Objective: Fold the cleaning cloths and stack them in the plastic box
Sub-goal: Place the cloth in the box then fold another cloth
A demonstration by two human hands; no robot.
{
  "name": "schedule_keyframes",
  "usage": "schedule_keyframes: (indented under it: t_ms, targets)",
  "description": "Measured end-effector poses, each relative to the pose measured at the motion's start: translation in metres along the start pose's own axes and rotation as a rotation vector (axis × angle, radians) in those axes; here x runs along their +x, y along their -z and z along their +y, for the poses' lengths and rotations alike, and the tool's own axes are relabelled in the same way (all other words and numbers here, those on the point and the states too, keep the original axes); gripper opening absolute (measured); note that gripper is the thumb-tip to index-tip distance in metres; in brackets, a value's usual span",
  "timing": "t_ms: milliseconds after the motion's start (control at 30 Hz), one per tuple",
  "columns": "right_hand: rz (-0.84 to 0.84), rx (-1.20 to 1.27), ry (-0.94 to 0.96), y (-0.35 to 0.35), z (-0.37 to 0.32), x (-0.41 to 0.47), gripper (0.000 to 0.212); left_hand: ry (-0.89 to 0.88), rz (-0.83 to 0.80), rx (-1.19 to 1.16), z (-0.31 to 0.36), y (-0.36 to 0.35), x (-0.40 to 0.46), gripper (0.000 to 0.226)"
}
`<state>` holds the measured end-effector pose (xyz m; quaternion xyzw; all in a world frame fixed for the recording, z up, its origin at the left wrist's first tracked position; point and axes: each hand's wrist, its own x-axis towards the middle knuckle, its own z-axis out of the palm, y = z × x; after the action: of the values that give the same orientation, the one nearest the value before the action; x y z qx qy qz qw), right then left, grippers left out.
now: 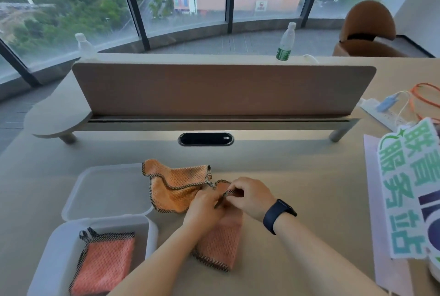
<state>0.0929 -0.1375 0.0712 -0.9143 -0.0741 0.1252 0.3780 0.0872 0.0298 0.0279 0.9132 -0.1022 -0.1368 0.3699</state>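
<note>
A pink cleaning cloth (220, 245) with a dark stitched edge lies on the table in front of me, partly folded. My left hand (204, 210) and my right hand (250, 197) both pinch its far edge, close together. An orange cloth (176, 188) lies crumpled just beyond them. At the lower left stands the clear plastic box (59, 243) with one folded pink cloth (104, 264) flat inside it. The box's open lid (107, 191) lies behind it, touching the orange cloth.
A brown divider screen (221, 88) crosses the table behind a black cable port (206, 139). Two water bottles (285, 42) stand past it. At the right lie a printed green sign (404, 188), a power strip (381, 112) and orange cable. A brown chair (366, 31) stands far right.
</note>
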Motion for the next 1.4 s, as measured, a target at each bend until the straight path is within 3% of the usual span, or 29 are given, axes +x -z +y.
schedule_keyframes:
  t_ms: [167,300,400,500,600,800,933,1067,1167,1267,1400]
  targets:
    - [0.142,0.2,-0.016,0.028,-0.008,-0.022,0.016,0.082,-0.114,-0.037,0.002,0.003,-0.019,0.008]
    - [0.294,0.347,-0.02,0.055,-0.011,-0.035,0.013,0.138,-0.065,-0.082,0.0,0.021,-0.031,0.025]
    - [0.401,0.38,-0.019,0.074,-0.011,-0.043,0.013,0.164,0.057,-0.192,0.014,0.051,-0.03,0.017]
    - [0.503,0.387,-0.012,0.094,-0.013,-0.051,0.009,0.105,0.184,-0.286,0.039,0.085,-0.022,0.035]
    - [0.592,0.379,0.017,0.114,-0.018,-0.058,0.006,-0.049,0.263,-0.33,0.066,0.114,-0.013,0.036]
    - [0.666,0.439,0.06,0.132,-0.018,-0.075,0.008,-0.203,0.229,-0.417,0.101,0.134,-0.01,0.044]
    - [0.638,0.483,0.02,0.113,-0.004,-0.096,0.012,-0.105,0.105,-0.447,0.085,0.112,-0.022,0.029]
    - [0.537,0.542,-0.152,0.072,0.03,-0.119,0.02,0.007,-0.109,-0.279,0.04,0.073,-0.038,0.015]
    - [0.442,0.578,-0.3,0.035,0.056,-0.135,0.021,0.041,-0.261,-0.161,0.008,0.043,-0.054,0.029]
    - [0.304,0.551,-0.458,0.0,0.08,-0.151,0.033,0.071,-0.416,-0.144,-0.013,0.018,-0.072,0.026]
    - [0.187,0.51,-0.57,-0.02,0.093,-0.16,0.026,0.155,-0.481,-0.106,-0.031,0.003,-0.084,0.022]
